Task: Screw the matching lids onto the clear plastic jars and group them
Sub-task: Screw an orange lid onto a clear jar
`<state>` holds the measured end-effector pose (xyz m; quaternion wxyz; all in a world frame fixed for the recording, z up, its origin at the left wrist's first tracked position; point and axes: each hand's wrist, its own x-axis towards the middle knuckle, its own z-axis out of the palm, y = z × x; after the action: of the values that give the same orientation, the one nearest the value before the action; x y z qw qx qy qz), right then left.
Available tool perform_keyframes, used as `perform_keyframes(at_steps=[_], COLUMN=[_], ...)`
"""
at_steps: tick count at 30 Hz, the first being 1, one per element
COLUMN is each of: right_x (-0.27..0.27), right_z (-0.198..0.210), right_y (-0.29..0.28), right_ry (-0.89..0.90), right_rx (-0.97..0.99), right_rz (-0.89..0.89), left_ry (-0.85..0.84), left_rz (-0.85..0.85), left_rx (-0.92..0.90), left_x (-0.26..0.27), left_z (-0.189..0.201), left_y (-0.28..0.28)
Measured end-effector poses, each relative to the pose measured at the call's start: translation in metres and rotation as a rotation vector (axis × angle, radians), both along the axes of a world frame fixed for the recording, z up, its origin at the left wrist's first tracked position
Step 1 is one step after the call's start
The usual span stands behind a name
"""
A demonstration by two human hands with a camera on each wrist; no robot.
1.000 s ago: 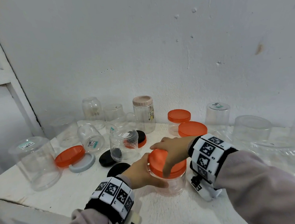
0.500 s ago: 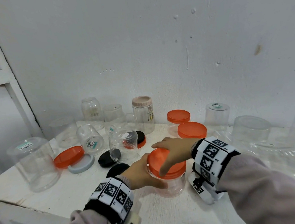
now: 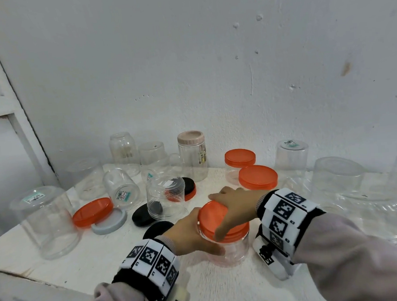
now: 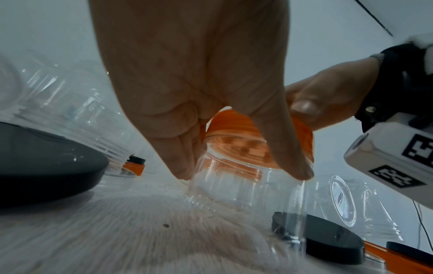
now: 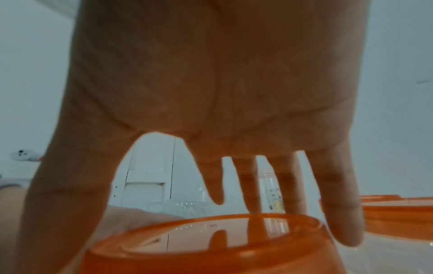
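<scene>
A clear plastic jar (image 3: 228, 251) stands near the front of the white table, with an orange lid (image 3: 213, 217) on its mouth. My left hand (image 3: 194, 236) grips the jar's wall from the left, thumb across the front (image 4: 290, 157). From above, my right hand (image 3: 235, 206) covers the lid, thumb down the near rim and fingers spread over the far rim (image 5: 344, 213). The lid (image 5: 211, 246) fills the bottom of the right wrist view. The jar (image 4: 246, 191) shows clear below the lid (image 4: 236, 140) in the left wrist view.
Several clear jars stand upside down at the left (image 3: 46, 221) and right (image 3: 337, 179). A pink-lidded jar (image 3: 192, 155) and two orange-lidded jars (image 3: 258, 177) stand behind. Loose lids lie left of my hands: orange (image 3: 93, 212), grey (image 3: 109, 222), black (image 3: 142, 216). The table's front edge (image 3: 37, 281) is close.
My right hand has turned slightly on the orange lid, its wrist shifting right. The left hand keeps its hold on the jar, which stays in place.
</scene>
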<state>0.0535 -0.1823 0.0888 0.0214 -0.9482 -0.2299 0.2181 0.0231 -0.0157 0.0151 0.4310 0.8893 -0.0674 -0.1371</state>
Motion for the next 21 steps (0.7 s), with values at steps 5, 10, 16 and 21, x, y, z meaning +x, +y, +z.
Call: perform_keyframes(at_steps=[5, 10, 16, 21], right_x=[0.001, -0.001, -0.002, -0.002], right_z=[-0.003, -0.009, -0.007, -0.01], right_y=[0.001, 0.0, -0.007, -0.004], right_ry=[-0.018, -0.1, -0.038, -0.041], right_rx=[0.017, -0.026, 0.044, 0.088], right_rz=[0.015, -0.108, -0.061, -0.016], left_ry=[0.004, 0.002, 0.005, 0.01], left_rz=[0.006, 0.002, 0.003, 0.008], left_rx=[-0.024, -0.026, -0.015, -0.001], left_x=[0.0, -0.001, 0.0, 0.0], left_z=[0.0, 0.0, 0.0, 0.0], left_y=[-0.001, 0.0, 0.0, 0.0])
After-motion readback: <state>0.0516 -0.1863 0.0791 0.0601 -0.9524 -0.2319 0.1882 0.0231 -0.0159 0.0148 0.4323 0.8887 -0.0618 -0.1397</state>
